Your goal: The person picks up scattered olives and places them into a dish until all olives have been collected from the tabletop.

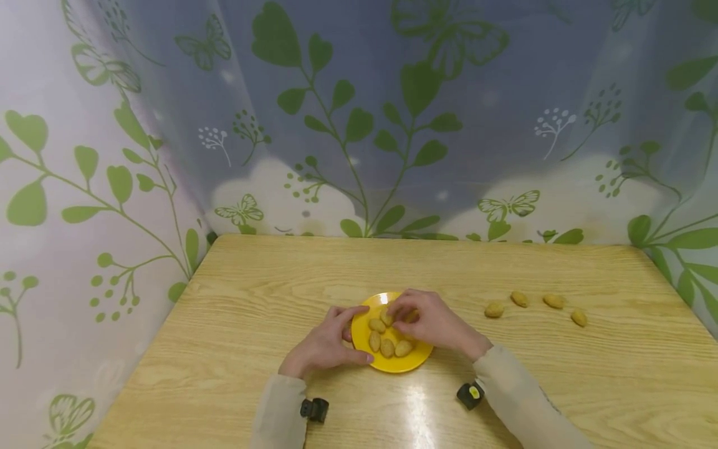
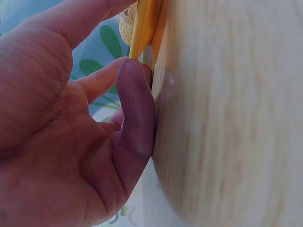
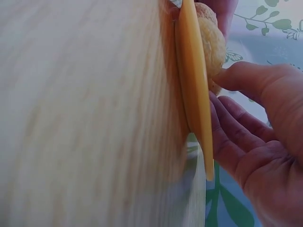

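A round yellow plate (image 1: 417, 360) lies on the table with several tan, wrinkled walnuts (image 1: 387, 348) on it. My left hand (image 1: 328, 342) holds the plate's left side, the thumb at the near rim and the fingers spread along the left and far rim. In the left wrist view, the little finger (image 2: 136, 106) is bent beside the plate's edge. Over the plate's right side, my right hand (image 1: 432, 319) pinches a walnut (image 1: 411, 316) between thumb and fingers, which partly cover it. The right wrist view shows the thumb (image 3: 246, 78) against a walnut (image 3: 212, 45) above the rim.
To the right of the plate, several more walnuts (image 1: 518, 299) lie in a loose row on the wooden table (image 1: 269, 274). A curtain (image 1: 348, 156) printed with leaves and butterflies hangs behind the table's far edge and along its sides.
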A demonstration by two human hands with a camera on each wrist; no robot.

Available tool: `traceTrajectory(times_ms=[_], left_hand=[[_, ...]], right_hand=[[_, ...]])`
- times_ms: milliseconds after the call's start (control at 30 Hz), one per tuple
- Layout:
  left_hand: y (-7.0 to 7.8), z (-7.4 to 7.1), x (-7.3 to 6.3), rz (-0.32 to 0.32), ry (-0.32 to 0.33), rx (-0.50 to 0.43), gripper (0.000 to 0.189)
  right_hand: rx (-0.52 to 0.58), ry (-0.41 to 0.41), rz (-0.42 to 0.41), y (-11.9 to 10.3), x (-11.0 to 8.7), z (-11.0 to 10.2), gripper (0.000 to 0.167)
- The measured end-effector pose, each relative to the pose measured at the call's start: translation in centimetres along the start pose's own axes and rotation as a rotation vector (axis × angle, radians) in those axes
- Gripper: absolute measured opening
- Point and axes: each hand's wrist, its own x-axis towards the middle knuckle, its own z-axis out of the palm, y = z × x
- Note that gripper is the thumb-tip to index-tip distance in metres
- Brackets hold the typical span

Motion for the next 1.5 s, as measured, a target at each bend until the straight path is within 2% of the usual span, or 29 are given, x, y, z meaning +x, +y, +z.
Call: traceTrajectory(times_ms=[333, 733, 1000, 1500], left_hand=[[0.0, 0.0, 0.1, 0.005, -0.001, 0.002, 0.090], [0.0, 0.0, 0.0, -0.003, 0.000, 0.002, 0.089], [0.1, 0.0, 0.0, -0.002, -0.008, -0.006, 0.089], [0.1, 0.0, 0.1, 0.000, -0.009, -0.017, 0.089]], right_hand=[[0.019, 0.008, -0.015, 0.2, -0.7, -0.5, 0.019], [0.058, 0.077, -0.027, 0.5, -2.2, -1.8, 0.024], [0.048, 0.158, -0.044, 1.0, -3.9, -3.0, 0.024], [-0.012, 0.224, -0.016, 1.7, -6.3, -4.4, 0.026]])
